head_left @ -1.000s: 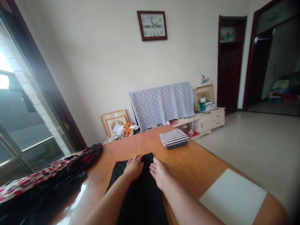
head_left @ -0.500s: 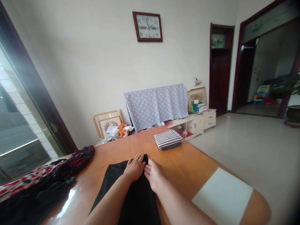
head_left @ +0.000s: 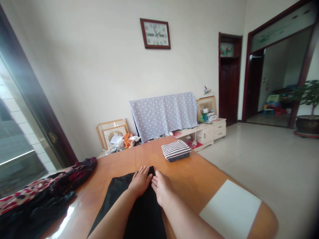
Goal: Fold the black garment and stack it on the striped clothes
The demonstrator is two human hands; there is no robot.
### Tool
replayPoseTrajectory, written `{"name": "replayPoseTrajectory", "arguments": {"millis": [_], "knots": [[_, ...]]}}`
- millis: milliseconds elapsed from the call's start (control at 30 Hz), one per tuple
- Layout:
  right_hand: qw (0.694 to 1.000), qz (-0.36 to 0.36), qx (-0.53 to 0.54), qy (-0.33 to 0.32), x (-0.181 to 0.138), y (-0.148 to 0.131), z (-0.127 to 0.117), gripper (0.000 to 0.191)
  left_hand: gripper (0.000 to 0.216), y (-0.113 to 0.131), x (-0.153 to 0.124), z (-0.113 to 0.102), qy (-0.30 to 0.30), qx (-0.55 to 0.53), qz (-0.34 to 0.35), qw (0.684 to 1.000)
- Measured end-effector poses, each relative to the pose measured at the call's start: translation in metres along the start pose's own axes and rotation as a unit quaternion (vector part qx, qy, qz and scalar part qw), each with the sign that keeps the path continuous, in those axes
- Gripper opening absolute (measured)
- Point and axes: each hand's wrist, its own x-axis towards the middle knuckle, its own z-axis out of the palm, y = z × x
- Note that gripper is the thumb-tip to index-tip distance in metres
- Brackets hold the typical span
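Note:
A black garment [head_left: 146, 212] lies flat on the wooden table in front of me; its exact kind I cannot tell. My left hand [head_left: 140, 181] rests palm down near its far end, fingers stretched out. Beside it, my right hand [head_left: 160, 186] is turned on its side at the garment's right edge, fingers straight and touching the cloth. Neither hand grips anything. Farther off sits a folded striped cloth [head_left: 175, 149] on top of a folded dark blue one [head_left: 179, 157].
On the wooden table [head_left: 199, 172], a heap of dark and red-patterned clothes [head_left: 57, 186] lies at the left. A pale sheet [head_left: 231, 207] covers part of the right side. Behind stand a white low cabinet [head_left: 208, 134] and a polka-dot cloth [head_left: 164, 114] draped over something.
The view has shifted slightly, tilting up and turning a little right. My hands stay at almost the same place on the black garment.

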Motion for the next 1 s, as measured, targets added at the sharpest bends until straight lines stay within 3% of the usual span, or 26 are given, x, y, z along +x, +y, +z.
{"name": "replayPoseTrajectory", "arguments": {"millis": [233, 433, 600, 733, 1000], "knots": [[1.0, 0.016, -0.012, 0.015, 0.007, 0.006, -0.002, 0.045, 0.067, -0.014, -0.034, -0.021, 0.124, -0.154, -0.012, 0.98], [0.999, 0.022, -0.029, 0.004, 0.002, 0.005, -0.004, 0.048, 0.067, -0.027, -0.108, -0.058, 0.181, -0.294, -0.122, 0.93], [0.999, 0.018, -0.024, -0.03, -0.007, -0.001, -0.005, 0.055, 0.059, -0.034, -0.157, -0.074, 0.23, -0.33, -0.211, 0.891], [0.998, 0.025, -0.024, -0.047, -0.01, -0.001, -0.005, 0.057, 0.057, -0.039, -0.17, -0.068, 0.251, -0.33, -0.233, 0.88], [0.998, 0.029, -0.048, -0.035, -0.01, 0.0, -0.005, 0.052, 0.059, -0.06, -0.164, -0.053, 0.212, -0.324, -0.224, 0.895]]}}
